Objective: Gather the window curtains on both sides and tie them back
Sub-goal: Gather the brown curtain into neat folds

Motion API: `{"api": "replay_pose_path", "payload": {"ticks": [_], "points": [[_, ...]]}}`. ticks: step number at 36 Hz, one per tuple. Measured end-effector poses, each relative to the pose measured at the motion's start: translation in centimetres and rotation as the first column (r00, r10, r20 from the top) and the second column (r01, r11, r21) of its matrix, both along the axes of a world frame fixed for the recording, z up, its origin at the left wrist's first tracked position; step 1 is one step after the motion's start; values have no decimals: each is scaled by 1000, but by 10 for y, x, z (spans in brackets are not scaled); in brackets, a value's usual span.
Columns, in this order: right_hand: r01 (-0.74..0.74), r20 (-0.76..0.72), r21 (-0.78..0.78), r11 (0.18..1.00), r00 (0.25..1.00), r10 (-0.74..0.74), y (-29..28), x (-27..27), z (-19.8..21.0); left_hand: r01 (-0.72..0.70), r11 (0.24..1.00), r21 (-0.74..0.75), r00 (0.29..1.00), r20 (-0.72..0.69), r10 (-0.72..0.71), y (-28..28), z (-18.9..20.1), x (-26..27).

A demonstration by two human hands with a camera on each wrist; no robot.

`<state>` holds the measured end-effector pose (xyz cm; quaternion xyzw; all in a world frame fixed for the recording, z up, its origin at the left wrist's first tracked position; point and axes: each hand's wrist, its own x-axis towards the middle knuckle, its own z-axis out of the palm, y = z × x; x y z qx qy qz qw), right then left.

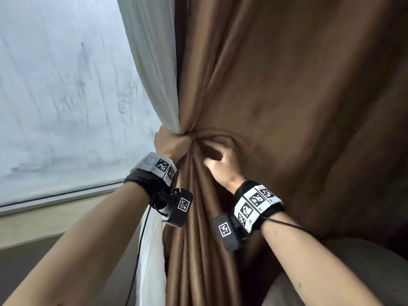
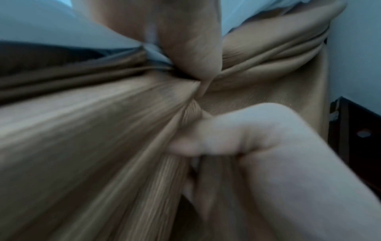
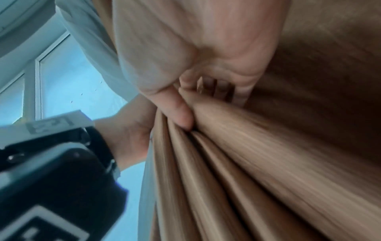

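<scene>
I see my left hand (image 1: pixel 171 143) fisted tight around the gathered neck of the brown curtain (image 1: pixel 276 89) and the white sheer (image 1: pixel 152 62) beside the window (image 1: pixel 61 85), while my right hand (image 1: pixel 223 166), fingers curled, digs into the brown folds just below that bunch.

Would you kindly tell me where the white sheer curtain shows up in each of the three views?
Head: white sheer curtain hangs left of the brown curtain, pinched by the left hand.
Left wrist: pale fabric, upper left.
Right wrist: pale strip, upper left.
Shared landmark: the brown curtain's gathered folds.
</scene>
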<state>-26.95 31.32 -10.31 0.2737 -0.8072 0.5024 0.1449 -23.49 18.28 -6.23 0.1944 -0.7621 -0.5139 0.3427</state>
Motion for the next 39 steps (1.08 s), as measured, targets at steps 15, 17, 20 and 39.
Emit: {"api": "replay_pose_path", "payload": {"ticks": [15,17,20,39], "points": [[736,508,-199,647,642,-574,92,-61,-20,-18,999,32,999,52,16,-3,2,-3],[704,543,-238,669,668,-509,95,-74,-32,-10,999,41,999,49,8,-3,2,-2],[643,471,-292,708,741,-479,94,-74,-33,-2,999,43,999,46,0,-3,2,-1],[395,539,-359,845,827,-158,55,-70,-28,325,944,48,943,-93,-320,-3,5,19]]}}
